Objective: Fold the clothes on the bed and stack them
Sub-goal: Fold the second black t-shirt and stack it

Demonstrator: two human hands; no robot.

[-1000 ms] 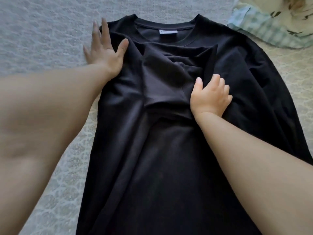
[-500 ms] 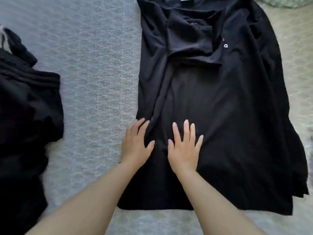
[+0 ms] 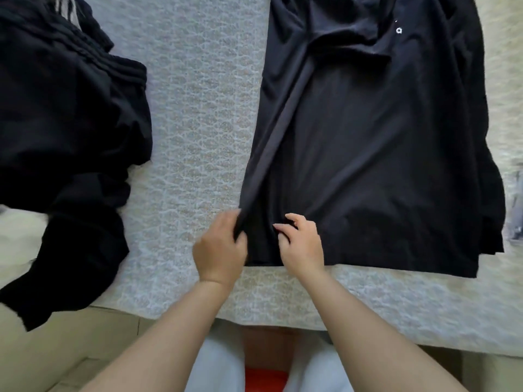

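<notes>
Both hands, left hand (image 3: pixel 219 244) and right hand (image 3: pixel 301 241), seemingly pinch black shirt (image 3: pixel 368 142).

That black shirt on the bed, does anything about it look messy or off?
Yes. The black shirt has fabric bunched in wrinkles near its top, and a raised crease runs along its left side down to the left hand.

Black long-sleeved shirt (image 3: pixel 376 154) spread flat on the patterned bedspread (image 3: pixel 198 114), left side folded inward along a long crease. Left hand (image 3: pixel 219 246) pinching that fold near the hem; right hand (image 3: pixel 301 241) just beside it, fingers curled into the cloth. Heap of dark clothes (image 3: pixel 65 131) well apart at left.
</notes>
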